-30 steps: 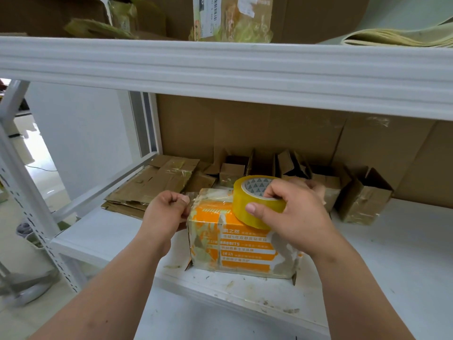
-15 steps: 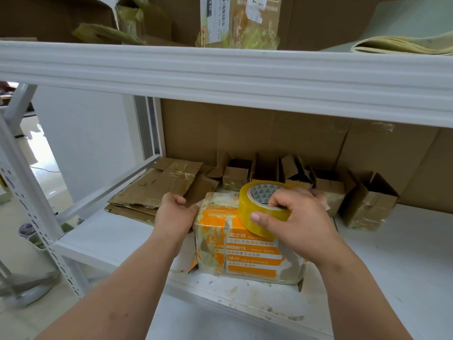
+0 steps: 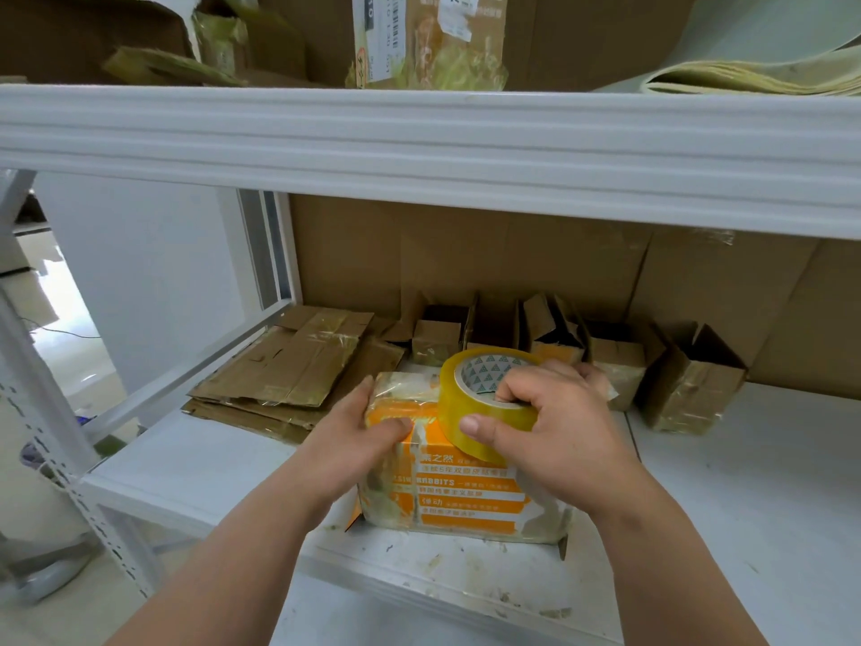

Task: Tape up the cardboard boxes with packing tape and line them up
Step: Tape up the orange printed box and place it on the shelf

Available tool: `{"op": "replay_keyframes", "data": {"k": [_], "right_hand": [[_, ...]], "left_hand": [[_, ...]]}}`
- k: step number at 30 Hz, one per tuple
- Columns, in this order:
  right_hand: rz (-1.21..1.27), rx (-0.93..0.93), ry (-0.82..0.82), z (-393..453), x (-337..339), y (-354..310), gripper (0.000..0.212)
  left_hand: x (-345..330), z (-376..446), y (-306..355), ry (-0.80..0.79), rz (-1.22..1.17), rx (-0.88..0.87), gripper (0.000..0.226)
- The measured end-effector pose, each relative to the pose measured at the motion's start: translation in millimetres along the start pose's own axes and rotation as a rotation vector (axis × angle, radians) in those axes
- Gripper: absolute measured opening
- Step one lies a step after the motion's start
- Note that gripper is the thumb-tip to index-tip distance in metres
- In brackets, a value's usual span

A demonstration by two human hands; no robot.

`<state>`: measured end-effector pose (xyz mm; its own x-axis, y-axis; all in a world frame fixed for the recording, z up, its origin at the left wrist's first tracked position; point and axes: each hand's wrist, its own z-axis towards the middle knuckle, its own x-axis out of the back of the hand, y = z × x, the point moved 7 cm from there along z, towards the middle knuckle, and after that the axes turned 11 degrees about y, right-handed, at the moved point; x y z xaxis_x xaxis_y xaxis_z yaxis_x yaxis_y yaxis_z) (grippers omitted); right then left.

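The orange box [image 3: 461, 487] sits near the front edge of the white shelf [image 3: 745, 496], its printed side facing the person and its surfaces wrapped in wrinkled clear tape. Both forearms reach in from below, angled toward each other and meeting at the box.

The left hand [image 3: 354, 435] is clamped on the box's upper left corner, palm against the left side, thumb lying across the front face; its grip is closed round that corner. The right hand [image 3: 545, 421] comes over the box's top from the right with the wrist bent down. Its grip is closed on the roll of yellow packing tape [image 3: 484, 403], thumb pressed on the outer band and a finger hooked into the core. The roll stands tilted on the box's top, hole facing up and toward the person.

Behind the box, along the cardboard backing, stands a row of small open cartons [image 3: 615, 366], flaps up. To the box's left rear lies a stack of flattened cardboard [image 3: 289, 370].
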<state>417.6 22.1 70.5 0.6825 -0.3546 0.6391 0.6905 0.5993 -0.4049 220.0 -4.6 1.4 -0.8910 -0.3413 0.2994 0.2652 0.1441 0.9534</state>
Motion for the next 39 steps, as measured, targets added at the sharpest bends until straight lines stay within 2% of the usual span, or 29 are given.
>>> {"op": "replay_keyframes", "data": {"k": [2,4,6,10,12,15,18,23,28,32,39], "right_hand": [[0.006,0.005,-0.019,-0.7,0.2,1.5,0.050],[0.004,0.017,-0.056,-1.5,0.8,3.0,0.048],[0.008,0.035,-0.108,-2.4,1.2,2.9,0.039],[0.054,0.037,-0.207,-4.0,4.0,3.2,0.020],[0.070,0.038,-0.218,-4.7,5.8,6.7,0.021],[0.108,0.048,-0.209,-4.9,8.1,10.5,0.021],[0.081,0.078,-0.194,-4.2,9.7,13.7,0.027],[0.036,0.083,-0.219,2.8,12.8,25.8,0.052],[0.085,0.063,-0.210,6.3,12.9,28.1,0.051],[0.150,0.047,-0.187,4.9,18.4,21.3,0.050],[0.160,0.131,-0.139,3.8,24.3,3.2,0.064]], "left_hand": [[-2.6,4.9,-5.3,-0.017,-0.005,0.005,0.092],[-2.6,9.2,-6.7,-0.045,0.079,-0.041,0.115],[0.2,12.4,-1.8,-0.013,0.223,-0.116,0.129],[-1.5,18.9,12.1,-0.005,0.451,-0.231,0.132],[-6.2,22.6,6.5,-0.066,0.379,-0.172,0.132],[-11.5,21.8,-1.4,-0.082,0.193,-0.123,0.113],[-12.9,22.6,-5.6,-0.089,0.144,-0.119,0.111],[-13.4,19.2,-9.9,-0.088,0.058,-0.095,0.116],[-14.7,10.1,-10.8,-0.083,0.086,-0.110,0.129],[-14.3,1.7,-14.3,-0.074,0.056,-0.089,0.123],[-23.1,-11.5,-32.7,-0.119,0.035,-0.059,0.121]]}}
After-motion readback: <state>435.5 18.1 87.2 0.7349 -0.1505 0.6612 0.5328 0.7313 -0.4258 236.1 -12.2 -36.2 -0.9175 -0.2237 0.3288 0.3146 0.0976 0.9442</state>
